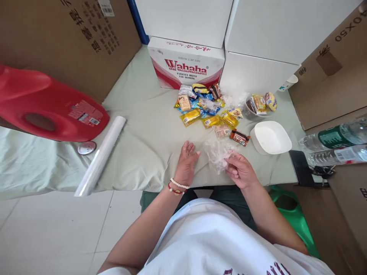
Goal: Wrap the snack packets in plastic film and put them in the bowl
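Pinched in my right hand (240,169) is a crumpled clear plastic bag (215,154), held just above the cloth near the table's front edge. My left hand (186,163) is a little to the left of the bag, apart from it, palm turned inward, fingers extended and holding nothing. Beyond the bag lies a pile of wrapped snacks (210,105), with yellow packets (212,121) along its near side. A brown-and-red packet (240,137) sits beside a pale pink packet (222,131). To the right stands a white plastic bowl (271,138).
A clear container (254,110) with snacks stands behind the bowl, beside more clear plastic (233,93). Water bottles (341,135) lie at right. On the left are a roll of plastic film (100,156), a round lid (86,148) and a red jug (51,103). A Wahaha carton (186,65) stands behind.
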The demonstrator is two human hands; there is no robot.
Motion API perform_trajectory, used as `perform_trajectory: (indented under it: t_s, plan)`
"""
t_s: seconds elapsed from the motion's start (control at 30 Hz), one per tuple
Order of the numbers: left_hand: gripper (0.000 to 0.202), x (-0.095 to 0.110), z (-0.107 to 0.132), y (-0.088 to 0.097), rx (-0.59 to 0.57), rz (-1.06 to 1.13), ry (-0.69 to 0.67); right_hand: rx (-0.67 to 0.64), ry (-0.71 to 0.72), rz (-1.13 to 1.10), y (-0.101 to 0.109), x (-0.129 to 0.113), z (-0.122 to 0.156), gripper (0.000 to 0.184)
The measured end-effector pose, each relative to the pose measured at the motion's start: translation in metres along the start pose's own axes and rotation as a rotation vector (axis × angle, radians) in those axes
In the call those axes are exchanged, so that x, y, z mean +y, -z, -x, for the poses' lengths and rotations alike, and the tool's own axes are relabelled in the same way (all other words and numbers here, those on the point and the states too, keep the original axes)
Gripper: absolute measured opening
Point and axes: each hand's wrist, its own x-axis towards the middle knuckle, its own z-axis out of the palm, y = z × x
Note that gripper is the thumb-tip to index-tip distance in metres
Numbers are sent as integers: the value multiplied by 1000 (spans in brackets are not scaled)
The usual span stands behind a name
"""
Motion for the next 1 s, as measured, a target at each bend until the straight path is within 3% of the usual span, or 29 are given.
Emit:
perform_trajectory:
  t_s: [0.1, 0.2, 0.23, 0.37, 0.53, 0.63, 0.7, 0.77, 0.83, 0.9, 1.0]
  plan:
    - [73, 9, 1, 7, -152, -26, 9, -74, -153, -53, 4, -4, 3, 42]
    - [50, 12, 1, 12, -307, -174, 39, -88, -176, -44, 5, -1, 1, 46]
    - [44, 11, 1, 14, -286, -219, 26, -81, -150, -23, 6, 1, -1, 45]
    - [44, 5, 4, 28, -24, -192, -125, -1, 35, 132, 16, 12, -10, 41]
    - [51, -2, 11, 46, 98, -161, -115, 128, 188, 100, 34, 22, -18, 41]
    - [53, -5, 14, 51, 136, -259, -141, 76, 152, -47, 36, 24, -20, 42]
    - [52, -6, 18, 49, 143, -334, -210, 42, 101, -131, 31, 27, -21, 50]
    - [51, -6, 25, 43, 123, -407, -289, 50, 57, -133, 21, 33, -24, 72]
    - [52, -6, 32, 35, 71, -481, -358, 70, 24, -39, 10, 43, -28, 102]
    - [52, -5, 37, 29, 46, -515, -405, 68, 27, 86, 2, 53, -34, 120]
    - [53, -2, 37, 31, 163, -453, -426, 39, 129, 148, 4, 60, -43, 106]
